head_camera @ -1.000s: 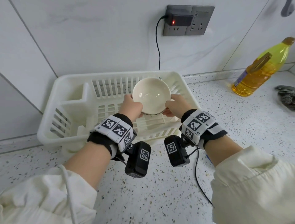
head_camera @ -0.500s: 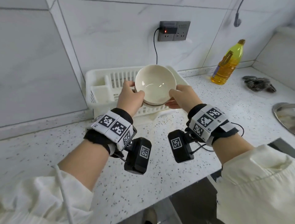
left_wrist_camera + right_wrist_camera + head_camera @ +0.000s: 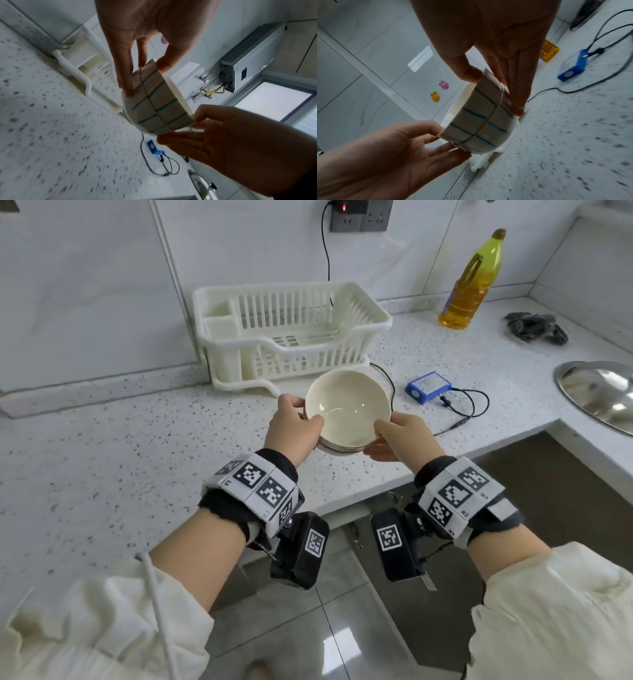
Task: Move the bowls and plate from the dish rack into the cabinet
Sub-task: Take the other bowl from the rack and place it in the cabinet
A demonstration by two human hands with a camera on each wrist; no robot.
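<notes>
Two nested bowls (image 3: 346, 410), cream inside and striped blue outside, held in the air above the front edge of the speckled table (image 3: 113, 446); left hand (image 3: 294, 429) and right hand (image 3: 400, 436) each pinching the rim, thumb inside, fingers (image 3: 126, 75) pressed together on the outer wall; white dish rack (image 3: 284, 333) behind, against the wall

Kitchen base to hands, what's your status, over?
Left hand and right hand both grip the stacked bowls, held above the counter edge. Dish rack shows no dishes. Nothing blocking; cabinet not in view.
</notes>
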